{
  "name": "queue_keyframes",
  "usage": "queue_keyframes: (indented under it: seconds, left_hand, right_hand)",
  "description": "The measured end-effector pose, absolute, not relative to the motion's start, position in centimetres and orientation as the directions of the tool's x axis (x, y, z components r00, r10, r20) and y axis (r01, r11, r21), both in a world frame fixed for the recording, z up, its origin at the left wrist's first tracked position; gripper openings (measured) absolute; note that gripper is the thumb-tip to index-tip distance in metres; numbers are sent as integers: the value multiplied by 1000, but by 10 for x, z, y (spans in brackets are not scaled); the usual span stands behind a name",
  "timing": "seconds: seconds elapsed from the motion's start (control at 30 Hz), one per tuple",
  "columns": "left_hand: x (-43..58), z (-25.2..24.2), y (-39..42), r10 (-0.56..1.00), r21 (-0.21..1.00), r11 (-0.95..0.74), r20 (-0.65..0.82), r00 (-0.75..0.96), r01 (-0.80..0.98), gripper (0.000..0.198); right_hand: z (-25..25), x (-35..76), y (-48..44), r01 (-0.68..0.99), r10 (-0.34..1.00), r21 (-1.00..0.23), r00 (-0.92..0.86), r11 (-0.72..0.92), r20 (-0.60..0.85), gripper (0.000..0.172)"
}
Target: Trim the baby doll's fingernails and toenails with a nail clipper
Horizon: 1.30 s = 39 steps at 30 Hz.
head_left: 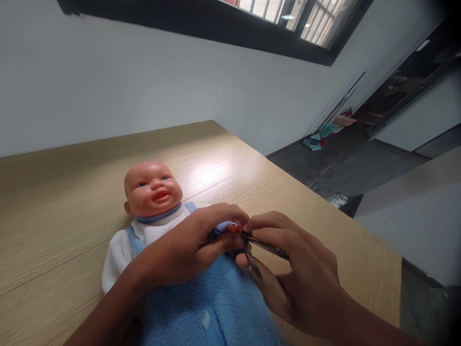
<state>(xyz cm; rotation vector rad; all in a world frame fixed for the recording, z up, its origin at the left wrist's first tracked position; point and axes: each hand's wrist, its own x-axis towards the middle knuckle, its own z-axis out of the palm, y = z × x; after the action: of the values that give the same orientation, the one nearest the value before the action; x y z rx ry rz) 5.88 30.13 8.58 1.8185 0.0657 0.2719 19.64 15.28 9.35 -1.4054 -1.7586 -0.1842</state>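
Note:
A baby doll (pixel 153 190) lies on its back on a wooden table (pixel 72 192), dressed in a fluffy blue romper (pixel 216 307) over a white top. My left hand (pixel 183 247) is closed around the doll's small hand at its chest, pinching it between thumb and fingers. My right hand (pixel 291 274) grips a metal nail clipper (pixel 264 246), its jaws right at the doll's fingertips beside my left thumb. The doll's held hand is mostly hidden by my fingers.
The table's right edge (pixel 360 230) drops to a dark floor. A white wall runs behind the table, with a dark-framed window (pixel 288 24) above. Coloured cloths (pixel 324 132) lie on the floor by the far wall.

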Motion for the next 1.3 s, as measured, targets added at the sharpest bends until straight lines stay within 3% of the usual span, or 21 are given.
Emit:
queue_keyframes:
  seconds: [0.4, 0.5, 0.67, 0.77, 1.03, 1.3]
  left_hand:
    - [60, 80, 303, 153, 929, -347, 194, 969, -131, 10]
    - [59, 81, 302, 153, 923, -361, 202, 967, -135, 9]
    - [59, 81, 301, 188, 945, -304, 185, 965, -122, 8]
    - [59, 81, 303, 252, 952, -287, 183, 950, -108, 11]
    - [57, 80, 305, 268, 940, -331, 177, 947, -82, 8]
    - [58, 82, 305, 201, 934, -340, 187, 962, -110, 8]
  right_hand:
    - [105, 192, 156, 878, 792, -355, -42, 320, 610, 5]
    - [104, 192, 155, 873, 797, -362, -48, 326, 602, 11]
    - [92, 200, 156, 769, 700, -486, 72, 415, 711, 27]
    - [88, 206, 157, 740, 702, -487, 27, 465, 712, 33]
    - [92, 211, 157, 734, 760, -481, -74, 480, 645, 18]
    - [89, 214, 157, 668, 813, -578, -71, 469, 578, 10]
